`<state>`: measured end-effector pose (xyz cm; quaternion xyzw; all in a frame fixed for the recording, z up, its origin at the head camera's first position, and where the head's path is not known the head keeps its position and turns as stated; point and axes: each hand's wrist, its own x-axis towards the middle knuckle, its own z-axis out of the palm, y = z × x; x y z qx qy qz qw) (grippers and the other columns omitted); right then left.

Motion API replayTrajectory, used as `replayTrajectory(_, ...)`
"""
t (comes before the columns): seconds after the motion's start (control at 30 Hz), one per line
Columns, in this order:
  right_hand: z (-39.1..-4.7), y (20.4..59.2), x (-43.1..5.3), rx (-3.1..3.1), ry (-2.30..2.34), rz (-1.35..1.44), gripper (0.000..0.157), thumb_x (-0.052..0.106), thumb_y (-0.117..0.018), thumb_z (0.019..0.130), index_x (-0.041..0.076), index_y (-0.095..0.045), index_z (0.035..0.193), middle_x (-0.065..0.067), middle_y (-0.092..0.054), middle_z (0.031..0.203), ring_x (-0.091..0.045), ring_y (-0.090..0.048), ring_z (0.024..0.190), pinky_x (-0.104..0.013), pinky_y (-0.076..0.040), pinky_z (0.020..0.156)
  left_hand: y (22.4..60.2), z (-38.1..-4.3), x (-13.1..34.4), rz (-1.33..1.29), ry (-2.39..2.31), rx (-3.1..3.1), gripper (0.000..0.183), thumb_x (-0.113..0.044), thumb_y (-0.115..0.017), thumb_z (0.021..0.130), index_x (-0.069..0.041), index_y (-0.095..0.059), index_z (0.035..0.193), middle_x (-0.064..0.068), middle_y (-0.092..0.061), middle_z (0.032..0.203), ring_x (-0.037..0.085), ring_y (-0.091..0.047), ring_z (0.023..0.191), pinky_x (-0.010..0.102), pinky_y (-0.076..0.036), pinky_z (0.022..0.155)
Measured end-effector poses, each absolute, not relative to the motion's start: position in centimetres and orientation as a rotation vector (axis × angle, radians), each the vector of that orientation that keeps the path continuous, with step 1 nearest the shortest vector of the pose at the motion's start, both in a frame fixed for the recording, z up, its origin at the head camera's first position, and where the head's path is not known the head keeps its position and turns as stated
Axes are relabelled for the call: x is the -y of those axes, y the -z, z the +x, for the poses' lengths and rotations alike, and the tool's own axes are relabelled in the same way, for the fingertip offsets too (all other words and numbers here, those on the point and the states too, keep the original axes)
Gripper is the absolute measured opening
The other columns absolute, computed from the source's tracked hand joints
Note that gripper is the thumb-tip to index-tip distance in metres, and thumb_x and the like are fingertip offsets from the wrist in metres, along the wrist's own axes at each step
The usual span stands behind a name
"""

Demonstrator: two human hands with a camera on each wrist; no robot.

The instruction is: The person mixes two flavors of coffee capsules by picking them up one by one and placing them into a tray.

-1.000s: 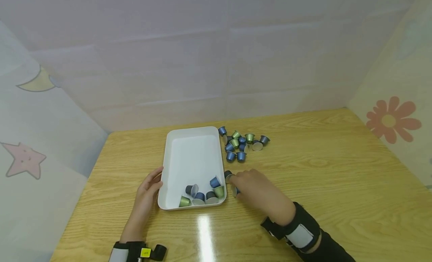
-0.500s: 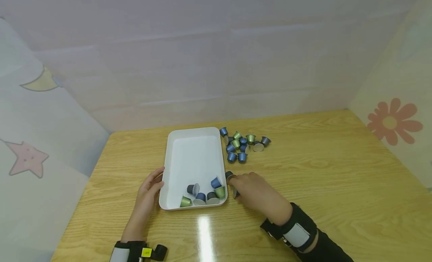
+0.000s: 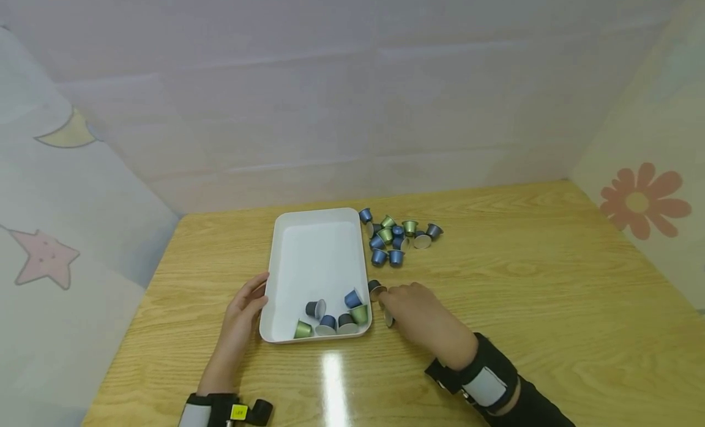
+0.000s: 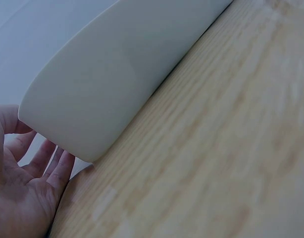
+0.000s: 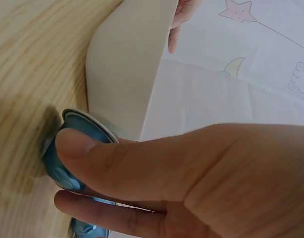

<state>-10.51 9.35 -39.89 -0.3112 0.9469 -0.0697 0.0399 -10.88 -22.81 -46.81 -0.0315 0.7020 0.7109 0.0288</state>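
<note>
In the head view, my left hand (image 3: pixel 242 311) rests at the left side of a white tray (image 3: pixel 316 249). Its thumb and loosely extended fingers touch the tray wall in the left wrist view. Several coffee capsules, green, blue and dark, lie in the tray's near end, among them a green capsule (image 3: pixel 303 329). Just right of the tray, my right hand (image 3: pixel 415 314) pinches a blue coffee capsule (image 5: pixel 60 171) low at the table, thumb on its side. A dark capsule (image 3: pixel 376 289) lies between the tray and these fingertips. Another blue capsule (image 5: pixel 88 229) shows below the fingers in the right wrist view.
Behind my right hand, a loose cluster of green, blue and dark capsules lies beside the tray's far right side, with a blue capsule (image 3: pixel 396 257) at its near edge. The wooden table (image 3: pixel 523 280) meets pale walls at the back and both sides.
The capsule at my right fingertips has shifted slightly right and nearer to me, and the right fingers have moved a little. My left hand stays at the tray.
</note>
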Motion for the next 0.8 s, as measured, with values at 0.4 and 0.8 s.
replayTrajectory(0.4,-9.9,38.4,-9.8,-2.914,0.206,-0.972,0.043,-0.014,-0.073,0.078,0.003,-0.068,0.116,-0.008,-0.071,0.093,-0.023,-0.067,0.084,-0.042,-0.055,0.077,46.6,-10.8,22.7,-0.115,-2.157,-2.168,0.046,-0.004,-0.043,0.103,-0.005,-0.038,0.149,0.014,-0.038,0.15,0.012,-0.041,0.129,0.012,-0.038,0.098)
replayTrajectory(0.8,-9.3,36.9,-10.2,-2.949,0.316,-1.027,0.039,0.003,-0.082,0.076,0.006,-0.069,0.113,-0.006,-0.07,0.094,-0.024,-0.066,0.087,-0.044,-0.053,0.083,46.4,-10.7,22.8,-0.117,-2.145,-2.168,0.047,-0.004,-0.042,0.104,-0.003,-0.036,0.15,0.012,-0.035,0.152,0.019,-0.035,0.136,0.01,-0.035,0.099)
